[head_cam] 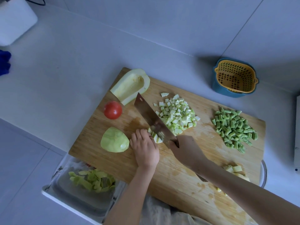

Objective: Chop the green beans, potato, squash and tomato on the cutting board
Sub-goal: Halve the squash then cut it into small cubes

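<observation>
Count: one tomato (113, 110), one hollowed squash half (129, 86), one peeled squash piece (114, 139), one diced squash pile (177, 114), one green bean pile (233, 127). At frame centre on the cutting board (178, 168), the left hand (145, 148) fingers curl onto pale green squash strips (155, 137); the right hand (183, 148) fingers grasp the cleaver (151, 114). White surface (65, 62), tiled wall (162, 21) at top

Red tomato (113, 110), pale green squash (129, 86), yellow perforated basket (235, 78).

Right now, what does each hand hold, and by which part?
The right hand grips the steel cleaver by its handle; the left hand presses pale squash strips with curled fingers.
</observation>
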`<state>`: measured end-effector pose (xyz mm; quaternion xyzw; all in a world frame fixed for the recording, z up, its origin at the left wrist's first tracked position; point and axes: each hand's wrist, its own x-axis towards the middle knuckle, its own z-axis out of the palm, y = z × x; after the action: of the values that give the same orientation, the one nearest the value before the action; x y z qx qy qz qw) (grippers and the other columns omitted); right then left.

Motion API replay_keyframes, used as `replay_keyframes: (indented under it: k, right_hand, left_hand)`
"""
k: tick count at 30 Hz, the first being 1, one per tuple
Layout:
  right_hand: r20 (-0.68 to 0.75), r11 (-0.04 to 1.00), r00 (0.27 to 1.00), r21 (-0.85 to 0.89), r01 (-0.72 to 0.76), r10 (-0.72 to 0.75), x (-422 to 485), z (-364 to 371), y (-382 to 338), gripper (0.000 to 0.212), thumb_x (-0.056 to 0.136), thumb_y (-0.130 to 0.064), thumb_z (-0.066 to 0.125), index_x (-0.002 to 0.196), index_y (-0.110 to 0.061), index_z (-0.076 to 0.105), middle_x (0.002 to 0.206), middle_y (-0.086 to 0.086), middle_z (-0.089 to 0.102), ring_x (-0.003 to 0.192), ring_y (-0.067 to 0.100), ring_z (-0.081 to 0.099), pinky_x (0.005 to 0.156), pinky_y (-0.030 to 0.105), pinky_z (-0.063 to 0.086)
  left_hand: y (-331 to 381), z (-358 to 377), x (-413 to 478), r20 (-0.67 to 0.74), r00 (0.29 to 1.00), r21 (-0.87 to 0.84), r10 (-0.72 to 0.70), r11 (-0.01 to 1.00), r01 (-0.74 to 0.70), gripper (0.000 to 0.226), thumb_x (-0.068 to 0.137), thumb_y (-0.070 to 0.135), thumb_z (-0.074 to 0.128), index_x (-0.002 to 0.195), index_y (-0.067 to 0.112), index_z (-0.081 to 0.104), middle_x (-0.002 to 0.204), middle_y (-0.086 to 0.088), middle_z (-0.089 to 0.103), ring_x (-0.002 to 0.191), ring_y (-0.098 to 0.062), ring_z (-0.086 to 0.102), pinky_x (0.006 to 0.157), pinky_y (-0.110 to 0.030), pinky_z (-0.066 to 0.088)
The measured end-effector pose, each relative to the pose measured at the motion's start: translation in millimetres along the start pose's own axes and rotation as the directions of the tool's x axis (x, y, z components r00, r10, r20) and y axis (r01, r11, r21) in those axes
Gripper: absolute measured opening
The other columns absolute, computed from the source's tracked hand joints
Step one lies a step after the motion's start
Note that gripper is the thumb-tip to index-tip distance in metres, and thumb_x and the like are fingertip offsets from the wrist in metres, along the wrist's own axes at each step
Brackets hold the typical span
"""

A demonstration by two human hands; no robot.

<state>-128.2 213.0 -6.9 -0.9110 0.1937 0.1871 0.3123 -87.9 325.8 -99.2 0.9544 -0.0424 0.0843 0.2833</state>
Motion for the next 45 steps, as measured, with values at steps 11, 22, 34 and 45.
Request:
replay_keyframes:
  k: [11,22,34,45]
  right_hand:
    - [0.016,0.992,1.0,-0.129,-0.003,0.005,-18,-4,1,0.038,0.094,-0.016,0.04,0.056,-0.014,0.04,0.047,-0.004,0.037,0.038,0.009,0.031,0.04,0.018,0.023]
    - [0.024,0.999,0.999,-0.04,-0.029,0.03,8,5,-8,0.04,0.093,-0.016,0.042,0.054,-0.014,0.036,0.046,-0.003,0.034,0.036,0.008,0.026,0.033,0.014,0.016]
    - [-0.002,0.995,1.0,-0.102,-0.005,0.005,-9,-5,-8,0.041,0.094,-0.019,0.041,0.054,-0.014,0.036,0.047,-0.004,0.034,0.037,0.008,0.027,0.035,0.017,0.02]
    - [0.051,0.997,0.998,-0.066,-0.033,0.036,5,12,-9,0.038,0.094,-0.016,0.041,0.056,-0.012,0.036,0.05,-0.001,0.035,0.04,0.011,0.028,0.039,0.02,0.022]
  left_hand:
    - [1,-3,-1,-0.027,1.0,-0.002,-0.013,1.0,0.013,0.011,0.08,-0.003,0.052,0.078,0.008,0.05,0.075,-0.009,0.053,0.073,-0.027,0.049,0.066,-0.039,0.042]
    - [3,-8,1,0.013,1.0,-0.037,-0.025,0.999,0.025,0.019,0.07,-0.01,0.053,0.076,0.008,0.051,0.074,-0.009,0.055,0.072,-0.027,0.05,0.065,-0.039,0.043]
    - [-2,-13,-3,-0.06,0.998,-0.185,0.001,0.983,-0.012,0.016,0.079,-0.015,0.054,0.078,0.001,0.055,0.073,-0.012,0.052,0.071,-0.026,0.049,0.072,-0.038,0.042]
    - [-3,-15,-5,-0.018,1.0,-0.19,0.0,0.982,-0.003,0.014,0.079,-0.013,0.056,0.077,0.001,0.055,0.074,-0.012,0.052,0.071,-0.026,0.047,0.069,-0.039,0.043]
